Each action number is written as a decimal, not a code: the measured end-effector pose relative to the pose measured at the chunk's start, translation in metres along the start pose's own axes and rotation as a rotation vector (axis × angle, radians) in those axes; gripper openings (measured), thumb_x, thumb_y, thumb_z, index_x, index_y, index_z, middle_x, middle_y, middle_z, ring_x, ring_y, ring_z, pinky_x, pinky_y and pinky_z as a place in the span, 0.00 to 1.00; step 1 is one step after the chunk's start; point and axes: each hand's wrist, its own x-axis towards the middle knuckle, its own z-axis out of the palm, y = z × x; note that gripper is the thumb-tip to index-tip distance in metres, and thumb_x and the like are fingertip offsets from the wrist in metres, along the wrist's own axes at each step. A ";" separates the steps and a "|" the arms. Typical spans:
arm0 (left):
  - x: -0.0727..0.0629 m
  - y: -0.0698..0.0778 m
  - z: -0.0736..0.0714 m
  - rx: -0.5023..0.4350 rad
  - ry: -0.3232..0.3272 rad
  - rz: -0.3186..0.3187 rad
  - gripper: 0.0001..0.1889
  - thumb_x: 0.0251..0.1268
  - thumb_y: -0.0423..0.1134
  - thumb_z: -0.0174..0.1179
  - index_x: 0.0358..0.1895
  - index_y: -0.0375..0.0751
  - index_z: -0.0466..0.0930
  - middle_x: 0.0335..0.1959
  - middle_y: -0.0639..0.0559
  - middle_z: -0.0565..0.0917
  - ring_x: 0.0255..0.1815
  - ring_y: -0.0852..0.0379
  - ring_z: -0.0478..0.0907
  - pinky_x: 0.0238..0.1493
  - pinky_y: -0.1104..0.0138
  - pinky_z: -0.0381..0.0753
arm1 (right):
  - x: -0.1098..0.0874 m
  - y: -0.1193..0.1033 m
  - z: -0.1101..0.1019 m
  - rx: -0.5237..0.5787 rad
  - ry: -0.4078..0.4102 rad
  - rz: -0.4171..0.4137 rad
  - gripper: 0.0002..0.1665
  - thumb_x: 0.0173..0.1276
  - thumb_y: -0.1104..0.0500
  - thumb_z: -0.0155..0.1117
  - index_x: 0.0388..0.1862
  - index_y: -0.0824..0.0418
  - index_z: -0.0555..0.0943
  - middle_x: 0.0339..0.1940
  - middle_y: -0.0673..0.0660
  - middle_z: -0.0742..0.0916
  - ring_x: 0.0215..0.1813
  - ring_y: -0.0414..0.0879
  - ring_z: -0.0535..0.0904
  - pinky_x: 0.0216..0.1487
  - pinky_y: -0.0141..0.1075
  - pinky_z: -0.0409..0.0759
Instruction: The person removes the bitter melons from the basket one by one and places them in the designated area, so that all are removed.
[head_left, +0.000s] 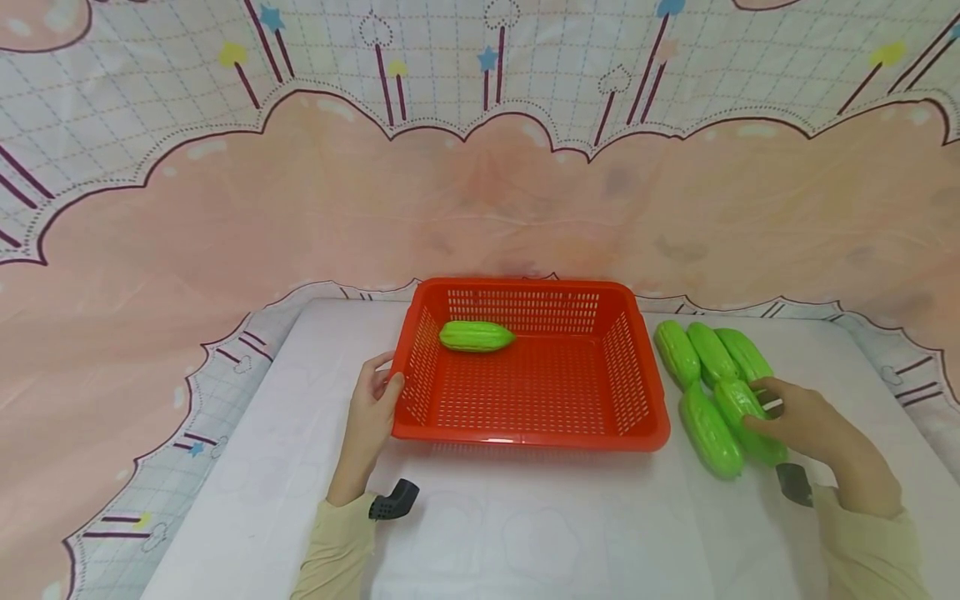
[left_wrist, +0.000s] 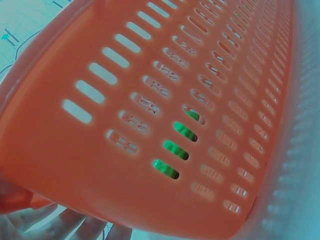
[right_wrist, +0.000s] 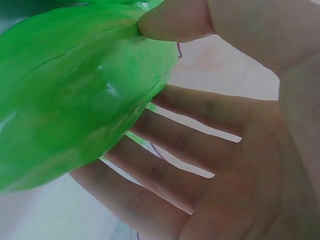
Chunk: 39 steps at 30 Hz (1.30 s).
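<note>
A red plastic basket (head_left: 525,437) with slotted walls stands in the middle of the table, one green bitter melon (head_left: 476,336) lying at its back left. My left hand (head_left: 370,412) grips the basket's left rim, thumb at the edge and fingers outside; its fingers (left_wrist: 65,224) show under the rim in the left wrist view. At the right, my right hand (head_left: 813,423) holds a glossy bitter melon (right_wrist: 85,95) between thumb and fingers. That melon lies among several others, including a near one (head_left: 708,433) and a far left one (head_left: 677,354).
White cloth covers the table (head_left: 540,533). A patterned curtain (head_left: 480,208) hangs behind it and down the left side. The melon group lies close to the basket's right wall. Dark wrist cameras are worn at both cuffs.
</note>
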 end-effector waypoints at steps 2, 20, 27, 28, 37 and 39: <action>0.000 0.000 0.000 0.000 0.000 -0.001 0.24 0.78 0.38 0.48 0.73 0.41 0.60 0.59 0.34 0.77 0.57 0.41 0.77 0.55 0.62 0.83 | 0.000 0.001 0.001 0.002 -0.002 -0.004 0.38 0.67 0.55 0.66 0.61 0.83 0.65 0.48 0.80 0.81 0.47 0.70 0.80 0.42 0.56 0.83; 0.001 0.000 0.000 -0.003 0.008 0.002 0.23 0.78 0.38 0.49 0.72 0.41 0.61 0.59 0.35 0.77 0.56 0.42 0.77 0.55 0.62 0.83 | 0.002 0.008 0.003 0.000 -0.031 -0.009 0.36 0.67 0.56 0.65 0.59 0.83 0.66 0.47 0.80 0.80 0.48 0.71 0.80 0.43 0.56 0.83; 0.001 0.000 0.000 -0.006 0.001 0.002 0.24 0.78 0.39 0.49 0.72 0.42 0.61 0.59 0.35 0.77 0.57 0.42 0.77 0.55 0.64 0.83 | 0.001 0.008 0.003 -0.005 -0.032 -0.013 0.35 0.69 0.55 0.63 0.61 0.83 0.66 0.50 0.81 0.79 0.49 0.72 0.79 0.43 0.57 0.83; 0.000 0.000 0.000 -0.006 -0.001 0.005 0.24 0.78 0.39 0.49 0.72 0.42 0.60 0.59 0.35 0.77 0.57 0.42 0.77 0.55 0.64 0.83 | 0.001 0.008 0.004 -0.005 -0.028 -0.016 0.35 0.70 0.55 0.63 0.61 0.82 0.66 0.51 0.81 0.79 0.50 0.72 0.79 0.43 0.57 0.83; 0.000 -0.001 -0.001 -0.005 -0.008 0.006 0.24 0.78 0.40 0.49 0.72 0.41 0.60 0.60 0.35 0.76 0.57 0.42 0.77 0.55 0.65 0.83 | 0.000 0.004 0.002 -0.041 0.010 -0.042 0.35 0.71 0.54 0.62 0.61 0.83 0.66 0.54 0.82 0.77 0.53 0.75 0.75 0.47 0.61 0.80; -0.001 -0.001 -0.001 -0.004 -0.009 0.008 0.24 0.78 0.40 0.49 0.73 0.41 0.60 0.60 0.35 0.76 0.57 0.42 0.77 0.55 0.65 0.83 | 0.000 0.002 0.002 -0.047 0.020 -0.052 0.35 0.70 0.55 0.63 0.61 0.83 0.66 0.55 0.82 0.76 0.53 0.76 0.75 0.47 0.62 0.79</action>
